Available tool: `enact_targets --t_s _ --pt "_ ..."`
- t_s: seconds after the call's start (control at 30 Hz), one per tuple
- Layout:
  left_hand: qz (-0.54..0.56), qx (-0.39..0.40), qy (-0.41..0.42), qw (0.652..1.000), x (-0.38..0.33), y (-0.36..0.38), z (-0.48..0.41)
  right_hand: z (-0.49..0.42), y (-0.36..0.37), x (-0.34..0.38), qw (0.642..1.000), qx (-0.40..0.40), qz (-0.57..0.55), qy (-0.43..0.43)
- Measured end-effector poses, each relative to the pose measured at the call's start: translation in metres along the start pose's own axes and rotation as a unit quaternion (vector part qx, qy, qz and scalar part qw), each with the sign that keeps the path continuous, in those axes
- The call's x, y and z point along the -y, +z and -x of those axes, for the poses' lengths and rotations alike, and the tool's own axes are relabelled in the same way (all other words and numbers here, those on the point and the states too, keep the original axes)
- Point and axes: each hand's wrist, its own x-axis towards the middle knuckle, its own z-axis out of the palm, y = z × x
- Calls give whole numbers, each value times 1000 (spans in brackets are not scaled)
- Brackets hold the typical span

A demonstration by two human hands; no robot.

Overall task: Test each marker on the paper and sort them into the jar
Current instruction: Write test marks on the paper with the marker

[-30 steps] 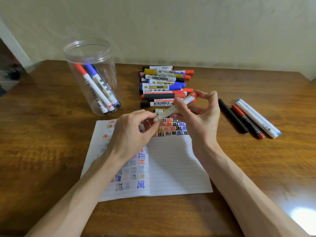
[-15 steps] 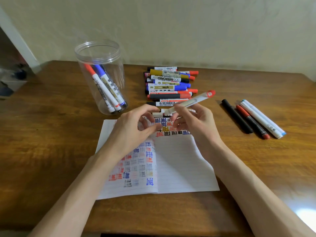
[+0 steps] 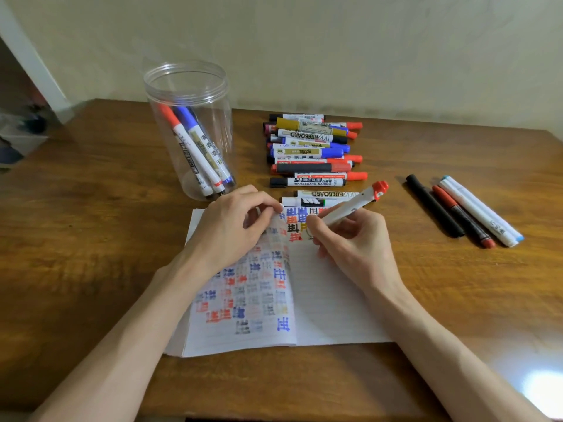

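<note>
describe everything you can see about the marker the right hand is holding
The marker has a white, plastic-looking barrel with a red piece at its far end, which points up and away to the right. It is tilted in a writing pose, its lower end toward the paper near the colored test marks; the tip itself is hidden. The right hand grips its lower part with its fingers. The left hand rests on the paper beside it, not touching it.

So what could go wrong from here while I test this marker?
The right hand writes with the marker at the paper's far edge, so a stroke might run onto the table. The left hand seems to pinch a small piece, maybe the cap; dropped, it could roll off.
</note>
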Motion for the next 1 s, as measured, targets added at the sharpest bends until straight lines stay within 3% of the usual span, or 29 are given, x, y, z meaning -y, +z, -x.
enact_targets --t_s 0.83,1.0 --pt "-21 -2 14 1000 -2 0 -4 -1 10 -6 993 -6 79 -85" --pt "-19 -2 14 1000 -2 0 -4 -2 7 -8 996 -15 58 -64"
